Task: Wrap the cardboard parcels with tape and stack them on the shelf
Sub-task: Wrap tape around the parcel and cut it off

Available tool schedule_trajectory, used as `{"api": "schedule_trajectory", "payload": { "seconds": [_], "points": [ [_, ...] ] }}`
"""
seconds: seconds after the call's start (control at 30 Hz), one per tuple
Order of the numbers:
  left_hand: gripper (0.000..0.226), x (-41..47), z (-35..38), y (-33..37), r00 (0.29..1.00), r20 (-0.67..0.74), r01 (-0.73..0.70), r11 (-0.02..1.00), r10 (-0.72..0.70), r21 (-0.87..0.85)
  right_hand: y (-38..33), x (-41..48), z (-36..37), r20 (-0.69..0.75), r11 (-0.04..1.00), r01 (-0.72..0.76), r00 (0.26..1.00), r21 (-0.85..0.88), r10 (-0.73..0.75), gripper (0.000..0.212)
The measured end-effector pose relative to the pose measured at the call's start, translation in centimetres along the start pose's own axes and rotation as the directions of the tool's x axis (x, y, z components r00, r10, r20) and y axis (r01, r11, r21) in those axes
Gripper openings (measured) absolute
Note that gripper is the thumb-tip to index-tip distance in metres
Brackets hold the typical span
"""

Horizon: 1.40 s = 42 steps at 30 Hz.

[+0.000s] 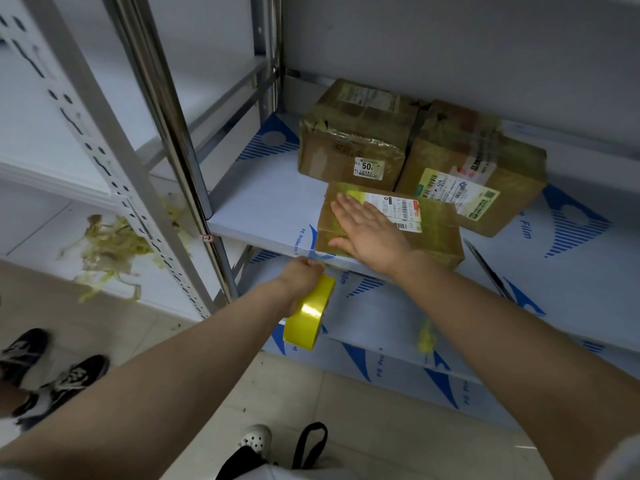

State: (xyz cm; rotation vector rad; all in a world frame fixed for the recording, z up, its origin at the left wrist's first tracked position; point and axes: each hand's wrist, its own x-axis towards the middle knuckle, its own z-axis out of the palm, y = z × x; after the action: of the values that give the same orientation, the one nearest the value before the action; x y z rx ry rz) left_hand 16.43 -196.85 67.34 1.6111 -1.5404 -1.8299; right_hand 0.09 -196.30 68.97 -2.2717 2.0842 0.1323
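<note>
Your right grip [369, 230] lies flat, unclenched, on the small brown cardboard parcel [440, 237]. Your left grip [300, 276] clamps the yellow tape roll [308, 317].

Shelf [263, 209] left half free; parcels [353, 147] block right rear.

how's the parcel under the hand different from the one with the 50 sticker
The parcel under the hand is flatter and lies at the front edge of the shelf; the 50 sticker parcel is taller and sits further back. The right hand rests flat on the first; the other is untouched. Both are brown cardboard wrapped in glossy tape.
</note>
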Motion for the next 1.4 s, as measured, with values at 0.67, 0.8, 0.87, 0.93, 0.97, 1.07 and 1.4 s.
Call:
{"api": "schedule_trajectory", "payload": {
  "seconds": [0.67, 0.8, 0.87, 0.93, 0.97, 1.07, 1.4],
  "points": [
    [0.028, -0.6, -0.4, 0.3, 0.999, 0.037, 0.006, 0.997, -0.003, -0.083, 1.4, 0.2, -0.8, 0.064, 0.963, 0.019, 0.997, 0.269, -0.037, 0.086],
    [0.022, -1.1, -0.5, 0.6, 0.998, 0.057, 0.036, 0.992, -0.029, -0.121, 0.0, 0.4, 0.3, -0.107, 0.994, -0.008, 0.994, 0.111, 0.020, 0.079],
    [0.026, -1.2, -0.6, 0.5, 0.997, 0.058, 0.050, 0.991, -0.043, -0.121, 0.4, 0.3, 0.1, -0.055, 0.991, 0.014, 0.998, 0.133, -0.007, 0.080],
    [0.025, -1.5, -0.7, 0.8, 0.996, 0.064, 0.077, 0.989, -0.069, -0.126, 1.0, 0.1, -0.1, 0.018, 0.990, 0.028, 0.999, 0.137, -0.031, 0.088],
    [0.024, -1.6, -0.7, 0.8, 0.994, 0.072, 0.086, 0.989, -0.077, -0.123, 1.1, 0.0, -0.1, 0.035, 0.992, 0.027, 0.999, 0.124, -0.032, 0.092],
    [0.017, -2.1, -1.1, 0.8, 0.992, 0.101, 0.094, 0.989, -0.082, -0.115, 0.3, -0.3, -0.6, 0.045, 0.994, 0.010, 0.999, 0.107, -0.014, 0.095],
    [0.035, -2.2, 0.6, 1.1, 0.977, 0.208, -0.026, 0.994, 0.048, -0.108, -4.3, -8.3, 1.7, -0.106, 0.370, -0.195, 0.748, 0.908, 0.655, 0.013]
  ]
}}
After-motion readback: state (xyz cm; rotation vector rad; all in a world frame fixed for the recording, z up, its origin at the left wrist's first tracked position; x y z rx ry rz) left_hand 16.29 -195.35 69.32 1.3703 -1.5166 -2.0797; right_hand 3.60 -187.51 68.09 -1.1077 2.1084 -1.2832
